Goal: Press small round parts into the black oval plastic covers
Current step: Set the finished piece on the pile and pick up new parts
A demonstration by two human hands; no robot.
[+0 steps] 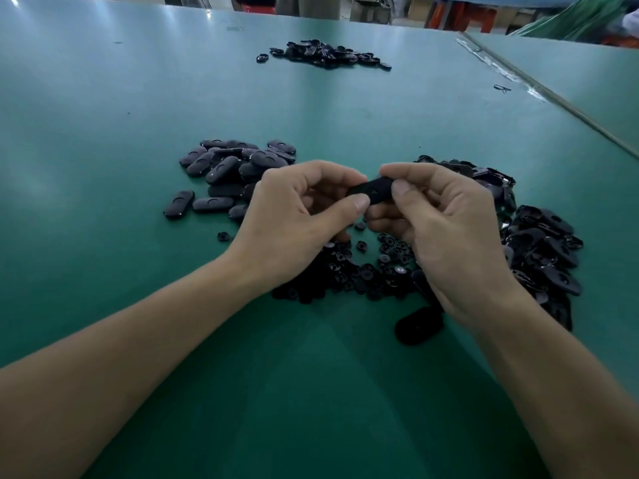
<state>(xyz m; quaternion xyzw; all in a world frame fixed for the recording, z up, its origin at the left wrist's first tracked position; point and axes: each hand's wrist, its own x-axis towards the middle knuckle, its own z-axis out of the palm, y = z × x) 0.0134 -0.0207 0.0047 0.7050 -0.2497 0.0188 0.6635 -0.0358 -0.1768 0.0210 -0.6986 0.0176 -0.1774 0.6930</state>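
At frame centre, the left hand [297, 216] and right hand [446, 226] together pinch one black oval cover [375, 191] above the green table [103, 133]. Small round parts [366, 267] lie heaped beneath; covers [228, 174] pile left of centre.

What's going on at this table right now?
A person holds one black oval cover between the left hand and right hand, pinching it with the thumbs on top, above the green table. Small round parts lie scattered beneath the hands. One pile of covers sits to the left, a second pile to the right, and a far pile lies across the table.
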